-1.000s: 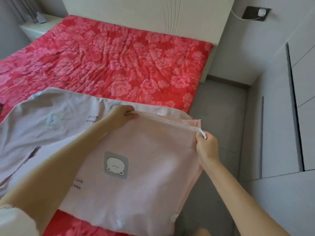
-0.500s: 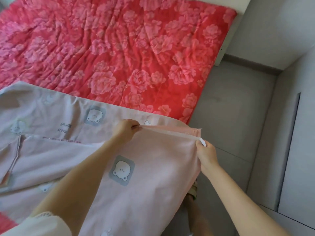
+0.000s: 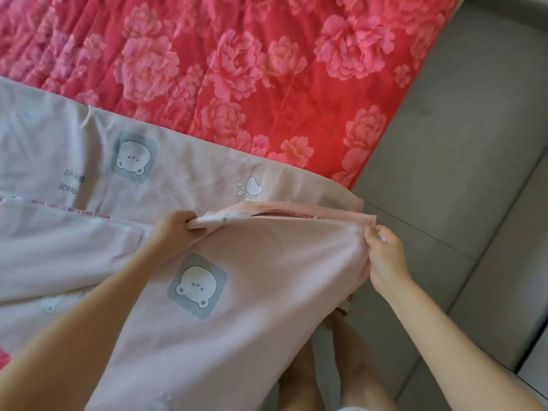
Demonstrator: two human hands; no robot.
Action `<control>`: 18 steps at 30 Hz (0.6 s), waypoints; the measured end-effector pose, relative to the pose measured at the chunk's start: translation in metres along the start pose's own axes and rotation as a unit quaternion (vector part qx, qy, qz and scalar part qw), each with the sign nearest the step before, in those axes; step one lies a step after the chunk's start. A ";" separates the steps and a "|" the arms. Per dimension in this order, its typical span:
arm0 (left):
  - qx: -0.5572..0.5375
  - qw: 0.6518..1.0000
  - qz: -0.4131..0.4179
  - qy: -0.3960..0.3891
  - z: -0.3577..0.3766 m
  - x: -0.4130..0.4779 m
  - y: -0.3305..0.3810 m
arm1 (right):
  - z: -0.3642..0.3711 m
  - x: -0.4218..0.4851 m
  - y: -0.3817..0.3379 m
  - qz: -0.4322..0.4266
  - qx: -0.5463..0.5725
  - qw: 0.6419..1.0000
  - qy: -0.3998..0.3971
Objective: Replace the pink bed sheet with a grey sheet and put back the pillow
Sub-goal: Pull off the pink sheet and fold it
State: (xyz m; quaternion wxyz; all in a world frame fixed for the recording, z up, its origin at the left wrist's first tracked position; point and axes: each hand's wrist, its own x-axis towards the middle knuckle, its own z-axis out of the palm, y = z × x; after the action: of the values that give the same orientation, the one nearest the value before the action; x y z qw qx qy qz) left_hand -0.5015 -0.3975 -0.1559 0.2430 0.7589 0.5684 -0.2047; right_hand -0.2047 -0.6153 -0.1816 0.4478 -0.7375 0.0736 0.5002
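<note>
Holding the bear-print sheet (image 3: pixel 267 307) by its folded edge: my left grip (image 3: pixel 178 229) fisted round the hem, my right grip (image 3: pixel 385 259) pinching the corner. Sheet lies across the red floral bed cover (image 3: pixel 237 69).

Two hands are in view: the left hand (image 3: pixel 175 231) at centre and the right hand (image 3: pixel 385 258) at centre right. There is one pale printed sheet (image 3: pixel 267 336) in the lower frame and one red floral cover (image 3: pixel 237 69) in the upper frame. The sheet shows two clear bear patches (image 3: pixel 196 286).
</note>
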 end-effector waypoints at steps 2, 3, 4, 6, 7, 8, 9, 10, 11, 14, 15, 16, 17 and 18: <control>0.039 0.998 0.002 -0.041 -0.011 -0.003 -0.020 | -0.001 0.004 0.003 0.005 -0.001 1.000 0.006; 0.090 0.994 0.012 -0.068 -0.017 -0.003 -0.025 | -0.002 0.007 0.004 0.006 -0.001 1.000 0.007; 0.134 0.987 0.030 -0.087 -0.023 -0.001 -0.027 | -0.002 0.009 0.005 0.010 -0.001 1.000 0.009; 0.119 0.987 0.059 -0.092 -0.034 0.005 -0.028 | -0.003 0.012 0.005 0.017 -0.002 1.000 0.019; 0.069 0.992 0.062 -0.084 -0.042 0.007 -0.027 | -0.003 0.014 0.004 0.019 -0.005 1.000 0.025; 0.023 0.995 0.052 -0.081 -0.052 0.008 -0.024 | -0.002 0.015 0.004 0.020 -0.008 0.999 0.031; -0.016 0.996 0.035 -0.086 -0.062 0.008 -0.022 | -0.001 0.015 0.003 0.018 -0.009 0.999 0.037; -0.035 0.995 0.030 -0.089 -0.070 0.008 -0.022 | 0.002 0.015 0.001 0.015 -0.011 0.999 0.039; -0.036 0.994 0.035 -0.095 -0.078 0.010 -0.022 | 0.006 0.015 -0.001 0.012 -0.011 0.999 0.037; -0.041 0.991 0.059 -0.114 -0.099 0.020 -0.017 | 0.019 0.015 -0.011 -0.004 0.004 1.000 0.028; -0.027 0.988 0.049 -0.141 -0.105 0.027 -0.015 | 0.022 0.014 -0.015 -0.007 0.013 0.999 0.029; 0.007 0.982 0.037 -0.185 -0.108 0.035 -0.012 | 0.022 0.013 -0.017 -0.006 0.019 0.999 0.033; 0.064 0.969 0.021 -0.240 -0.110 0.042 -0.008 | 0.019 0.011 -0.018 -0.004 0.028 0.999 0.037; 0.129 0.946 0.005 -0.296 -0.109 0.046 -0.002 | 0.015 0.010 -0.016 -0.001 0.040 0.998 0.038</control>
State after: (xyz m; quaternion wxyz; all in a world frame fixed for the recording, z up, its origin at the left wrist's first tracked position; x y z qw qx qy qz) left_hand -0.4869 -0.2960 -0.0959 0.3014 0.6917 0.4356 -0.4908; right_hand -0.2011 -0.5919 -0.1814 0.4743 -0.7374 0.1105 0.4680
